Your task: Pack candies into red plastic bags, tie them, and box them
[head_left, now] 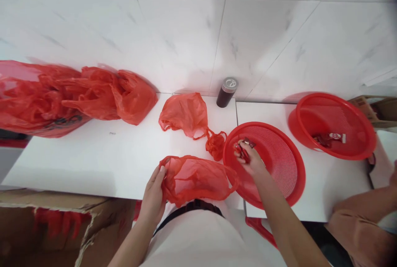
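Note:
My left hand (154, 190) is closed on the edge of a thin red plastic bag (198, 178), which lies spread at the table's front edge by my waist. Over the near red mesh basket (287, 168), my right hand (248, 157) is closed around several small items in shiny red and dark wrappers (244, 152). Their exact kind is too small to tell. One handle of the bag reaches to the basket's left rim. Behind it lie another red plastic bag (186, 112) and a crumpled red bag (215, 145).
Filled red bags (102, 93) stand along the wall at left. A dark tumbler (227, 92) stands at the back. Another red basket (335, 106) at right holds a few wrapped pieces. A cardboard box (102, 217) is below left; another person's arm (362, 203) is at right.

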### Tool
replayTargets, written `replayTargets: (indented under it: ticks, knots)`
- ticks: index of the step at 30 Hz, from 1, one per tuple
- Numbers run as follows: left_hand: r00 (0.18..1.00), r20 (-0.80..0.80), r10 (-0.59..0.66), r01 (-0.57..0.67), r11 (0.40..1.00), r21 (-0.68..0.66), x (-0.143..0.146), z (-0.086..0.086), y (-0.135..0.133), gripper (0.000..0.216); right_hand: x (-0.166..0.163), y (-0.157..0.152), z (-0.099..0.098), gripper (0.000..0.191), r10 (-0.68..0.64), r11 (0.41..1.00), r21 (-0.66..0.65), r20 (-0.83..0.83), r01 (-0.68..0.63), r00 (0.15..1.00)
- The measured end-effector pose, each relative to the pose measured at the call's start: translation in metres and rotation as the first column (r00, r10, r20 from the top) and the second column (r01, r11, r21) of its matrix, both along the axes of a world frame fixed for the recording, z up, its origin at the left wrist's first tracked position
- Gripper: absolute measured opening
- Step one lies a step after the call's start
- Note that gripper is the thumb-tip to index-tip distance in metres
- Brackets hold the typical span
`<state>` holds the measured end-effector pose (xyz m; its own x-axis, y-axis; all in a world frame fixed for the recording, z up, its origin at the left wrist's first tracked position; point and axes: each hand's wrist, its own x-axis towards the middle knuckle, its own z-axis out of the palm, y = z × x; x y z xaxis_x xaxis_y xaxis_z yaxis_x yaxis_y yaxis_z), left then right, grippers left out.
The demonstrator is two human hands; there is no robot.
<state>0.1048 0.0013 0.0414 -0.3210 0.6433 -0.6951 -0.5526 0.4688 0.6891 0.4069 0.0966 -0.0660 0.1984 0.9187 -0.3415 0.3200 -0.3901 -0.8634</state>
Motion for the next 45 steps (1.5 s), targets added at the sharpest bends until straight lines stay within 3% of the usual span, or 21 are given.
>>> replayTargets:
  ticks: [1, 3, 4, 6, 8, 11, 13, 15, 17, 19, 21, 23, 26, 30, 34, 36, 39, 40, 42, 45]
  knots:
    - [1.000, 0.004, -0.003, 0.003, 1.000, 0.008, 0.001, -0.002, 0.000, 0.041, -0.012, -0.011, 0.015, 0.039, 0.035, 0.999, -0.016, -0.110, -0.037, 0.993]
    - [1.000, 0.008, -0.025, 0.025, 1.000, 0.018, 0.005, -0.005, 0.002, 0.041, -0.044, -0.034, 0.042, 0.032, 0.123, 0.976, -0.096, -0.486, -0.193, 0.865]
    - [0.999, 0.006, -0.043, 0.043, 0.999, 0.021, 0.007, -0.005, 0.003, 0.042, -0.063, -0.043, 0.053, 0.029, 0.189, 0.941, -0.130, -0.561, -0.312, 0.806]
    - [0.996, -0.001, -0.088, 0.088, 0.996, 0.031, 0.011, -0.003, 0.004, 0.044, -0.099, -0.057, 0.068, 0.028, 0.309, 0.911, -0.067, -0.542, -0.407, 0.781]
    - [0.993, -0.033, -0.116, 0.117, 0.992, 0.043, 0.013, 0.000, 0.005, 0.047, -0.123, -0.062, 0.074, 0.035, 0.417, 0.900, 0.045, -0.381, -0.434, 0.825]
    - [0.976, -0.156, -0.152, 0.160, 0.986, 0.042, 0.009, 0.004, 0.005, 0.049, -0.113, -0.056, 0.072, 0.039, 0.436, 0.900, 0.118, -0.216, -0.420, 0.874]
    - [0.941, -0.260, -0.215, 0.229, 0.973, 0.025, 0.002, 0.003, 0.003, 0.049, -0.077, -0.046, 0.062, 0.038, 0.339, 0.938, 0.122, -0.131, -0.324, 0.932]
    - [0.894, -0.345, -0.286, 0.301, 0.954, -0.010, -0.009, -0.001, 0.000, 0.049, -0.029, -0.038, 0.044, 0.043, 0.149, 0.980, 0.115, 0.121, -0.163, 0.981]
    - [0.858, -0.404, -0.316, 0.329, 0.944, -0.039, -0.020, -0.007, -0.003, 0.051, 0.017, -0.034, 0.017, 0.061, 0.078, 0.996, -0.067, 0.445, -0.054, 0.892]
    - [0.831, -0.453, -0.322, 0.334, 0.941, -0.055, -0.031, -0.011, -0.007, 0.054, 0.051, -0.034, -0.013, 0.076, 0.109, 0.965, -0.255, 0.602, 0.061, 0.791]
    - [0.799, -0.510, -0.318, 0.329, 0.942, -0.071, -0.039, -0.014, -0.011, 0.056, 0.069, -0.038, -0.040, 0.071, 0.092, 0.961, -0.263, 0.605, 0.089, 0.791]
    - [0.775, -0.551, -0.310, 0.318, 0.944, -0.085, -0.044, -0.014, -0.016, 0.056, 0.072, -0.040, -0.057, 0.053, 0.057, 0.976, -0.205, 0.546, 0.067, 0.836]
    - [0.776, -0.555, -0.299, 0.306, 0.948, -0.083, -0.047, -0.011, -0.025, 0.058, 0.065, -0.036, -0.062, 0.031, 0.037, 0.986, -0.161, 0.433, 0.037, 0.901]
    - [0.776, -0.573, -0.263, 0.245, 0.963, -0.110, -0.049, -0.007, -0.042, 0.060, 0.057, -0.027, -0.041, 0.013, -0.013, 0.990, -0.132, 0.233, 0.044, 0.972]
    - [0.830, -0.510, -0.225, 0.185, 0.974, -0.128, -0.053, -0.011, -0.058, 0.065, 0.030, -0.031, 0.002, 0.015, -0.054, 0.996, -0.061, 0.090, 0.060, 0.994]
    - [0.852, -0.477, -0.214, 0.172, 0.976, -0.131, -0.053, -0.011, -0.060, 0.061, -0.002, -0.040, 0.031, 0.018, 0.003, 0.999, -0.033, -0.020, -0.003, 1.000]
    - [0.875, -0.420, -0.240, 0.207, 0.971, -0.124, -0.051, -0.008, -0.056, 0.048, -0.068, -0.056, 0.070, 0.020, 0.282, 0.955, -0.002, -0.300, -0.296, 0.911]
    - [0.882, -0.403, -0.245, 0.220, 0.970, -0.109, -0.050, -0.006, -0.054, 0.045, -0.089, -0.060, 0.078, 0.022, 0.400, 0.913, 0.039, -0.284, -0.406, 0.872]
    - [0.892, -0.387, -0.234, 0.224, 0.972, -0.073, -0.050, -0.003, -0.050, 0.043, -0.120, -0.063, 0.085, 0.032, 0.555, 0.828, 0.140, -0.063, -0.544, 0.829]
    - [0.899, -0.393, -0.194, 0.183, 0.981, -0.066, -0.054, 0.001, -0.050, 0.046, -0.130, -0.059, 0.075, 0.039, 0.483, 0.795, 0.202, 0.358, -0.572, 0.799]
